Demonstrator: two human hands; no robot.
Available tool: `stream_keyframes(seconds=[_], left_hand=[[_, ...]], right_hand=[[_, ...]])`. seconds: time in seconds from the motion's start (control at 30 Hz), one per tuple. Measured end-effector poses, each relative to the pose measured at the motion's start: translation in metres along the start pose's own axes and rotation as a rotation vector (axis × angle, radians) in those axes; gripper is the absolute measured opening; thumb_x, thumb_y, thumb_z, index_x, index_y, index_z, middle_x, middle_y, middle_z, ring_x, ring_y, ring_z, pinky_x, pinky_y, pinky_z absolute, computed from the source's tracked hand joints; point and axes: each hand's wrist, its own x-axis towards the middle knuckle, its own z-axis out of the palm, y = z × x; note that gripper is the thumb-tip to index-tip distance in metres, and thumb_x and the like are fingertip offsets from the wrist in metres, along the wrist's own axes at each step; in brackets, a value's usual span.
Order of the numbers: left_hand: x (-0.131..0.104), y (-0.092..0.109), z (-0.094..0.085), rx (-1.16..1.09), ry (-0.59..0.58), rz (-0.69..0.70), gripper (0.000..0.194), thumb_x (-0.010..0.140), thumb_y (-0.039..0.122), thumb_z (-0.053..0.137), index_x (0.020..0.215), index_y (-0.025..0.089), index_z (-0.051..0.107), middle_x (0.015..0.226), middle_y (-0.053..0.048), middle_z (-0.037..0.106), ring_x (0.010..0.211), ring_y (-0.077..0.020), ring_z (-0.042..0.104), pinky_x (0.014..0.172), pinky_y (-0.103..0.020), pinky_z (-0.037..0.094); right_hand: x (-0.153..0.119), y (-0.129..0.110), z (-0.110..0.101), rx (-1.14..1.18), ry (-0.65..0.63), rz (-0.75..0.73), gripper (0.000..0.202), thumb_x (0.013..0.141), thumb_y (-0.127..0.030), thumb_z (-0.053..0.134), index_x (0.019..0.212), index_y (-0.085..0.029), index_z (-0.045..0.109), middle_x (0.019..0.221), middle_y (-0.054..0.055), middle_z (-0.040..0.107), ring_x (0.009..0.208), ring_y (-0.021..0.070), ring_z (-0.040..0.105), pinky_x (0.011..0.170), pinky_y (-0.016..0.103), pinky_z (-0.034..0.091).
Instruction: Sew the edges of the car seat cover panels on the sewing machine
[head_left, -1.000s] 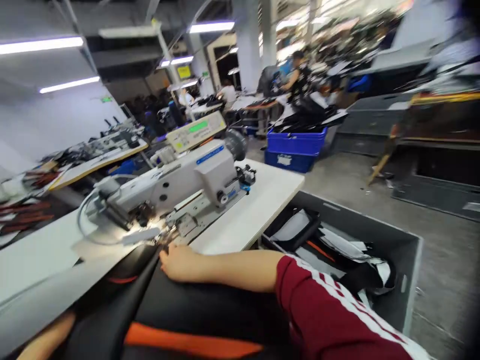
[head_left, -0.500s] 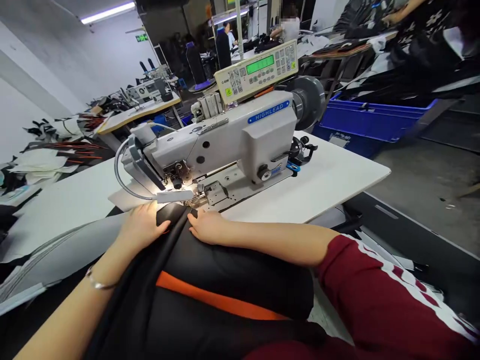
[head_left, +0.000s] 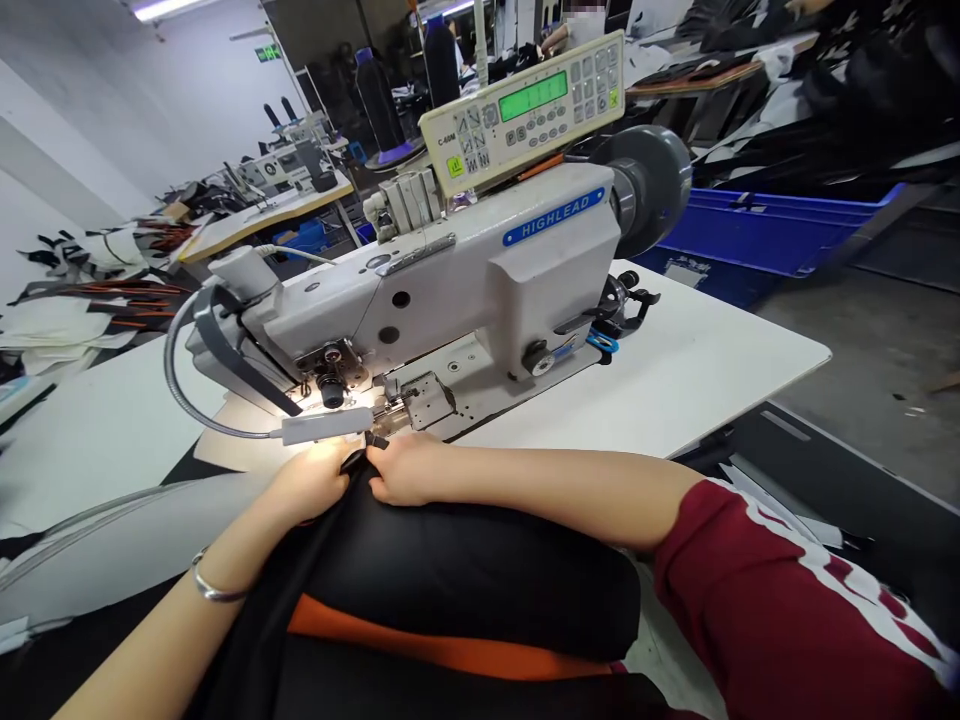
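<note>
Black material (head_left: 465, 570) with an orange strip (head_left: 450, 645) hangs over the front edge of the table below the sewing machine (head_left: 450, 280). My left hand (head_left: 311, 485), with a silver bracelet at the wrist, is closed on a fold of the material, left of the needle area. Close to it on the right, my right hand (head_left: 405, 468) pinches the same material at its upper edge, by a small black tab (head_left: 376, 441). A lit lamp (head_left: 326, 426) partly covers the needle area. Some fingertips of both hands are hidden.
White tabletop (head_left: 705, 350) extends to both sides of the machine. A control panel (head_left: 525, 112) sits on top. Grey material (head_left: 142, 545) lies at the left. Behind on the right stands a blue bin (head_left: 772, 230), and part of a person shows at the top (head_left: 581, 30).
My left hand has drawn closer to my right hand, and its fingers have closed further on the black fold. The machine appears larger as the camera view has shifted.
</note>
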Motion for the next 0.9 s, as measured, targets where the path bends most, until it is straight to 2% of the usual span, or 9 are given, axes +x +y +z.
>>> stream_keyframes(seconds=[0.13, 0.3, 0.4, 0.6, 0.73, 0.9], left_hand=[[-0.001, 0.008, 0.005, 0.103, 0.001, -0.045, 0.042, 0.080, 0.005, 0.039, 0.115, 0.017, 0.060, 0.115, -0.011, 0.064, 0.106, -0.0274, 0.060, 0.087, -0.036, 0.047], [0.001, 0.009, 0.012, 0.175, 0.040, -0.089, 0.050, 0.078, 0.002, 0.042, 0.124, 0.017, 0.057, 0.120, -0.013, 0.063, 0.112, -0.0291, 0.059, 0.089, -0.037, 0.046], [0.002, 0.006, 0.015, 0.187, 0.051, -0.079, 0.056, 0.077, 0.002, 0.043, 0.130, 0.014, 0.053, 0.121, -0.016, 0.062, 0.114, -0.0313, 0.058, 0.090, -0.039, 0.046], [0.003, 0.000, 0.018, 0.217, 0.101, -0.025, 0.057, 0.077, 0.001, 0.040, 0.131, 0.014, 0.054, 0.126, -0.015, 0.061, 0.117, -0.0328, 0.056, 0.094, -0.041, 0.046], [0.004, -0.004, 0.021, 0.210, 0.147, 0.007, 0.055, 0.076, -0.001, 0.040, 0.127, 0.015, 0.055, 0.125, -0.017, 0.060, 0.117, -0.0322, 0.056, 0.094, -0.041, 0.046], [0.010, -0.009, 0.027, 0.271, 0.170, 0.024, 0.064, 0.070, -0.009, 0.036, 0.124, 0.020, 0.055, 0.128, -0.011, 0.059, 0.120, -0.0257, 0.056, 0.098, -0.036, 0.043]], right_hand=[[0.001, 0.000, 0.004, 0.001, 0.008, -0.015, 0.041, 0.095, -0.041, 0.046, 0.120, -0.012, 0.059, 0.115, 0.016, 0.066, 0.101, 0.0304, 0.066, 0.083, 0.041, 0.055], [0.004, -0.003, 0.009, 0.001, 0.012, -0.014, 0.041, 0.096, -0.037, 0.046, 0.121, -0.008, 0.059, 0.116, 0.018, 0.065, 0.103, 0.0304, 0.065, 0.083, 0.041, 0.055], [0.007, -0.006, 0.010, 0.009, -0.002, 0.005, 0.040, 0.096, -0.036, 0.047, 0.119, -0.007, 0.059, 0.110, 0.019, 0.067, 0.101, 0.0304, 0.066, 0.081, 0.040, 0.056], [0.012, -0.012, 0.013, 0.004, 0.017, 0.029, 0.038, 0.095, -0.034, 0.048, 0.117, -0.006, 0.061, 0.109, 0.021, 0.067, 0.103, 0.0318, 0.066, 0.082, 0.043, 0.056], [0.011, -0.017, 0.010, -0.032, 0.052, 0.047, 0.041, 0.092, -0.036, 0.052, 0.118, -0.006, 0.062, 0.101, 0.021, 0.070, 0.092, 0.0300, 0.069, 0.074, 0.040, 0.058], [0.009, -0.017, 0.007, -0.081, 0.114, 0.037, 0.050, 0.091, -0.044, 0.051, 0.126, -0.009, 0.061, 0.098, 0.019, 0.071, 0.084, 0.0306, 0.070, 0.061, 0.038, 0.057]])
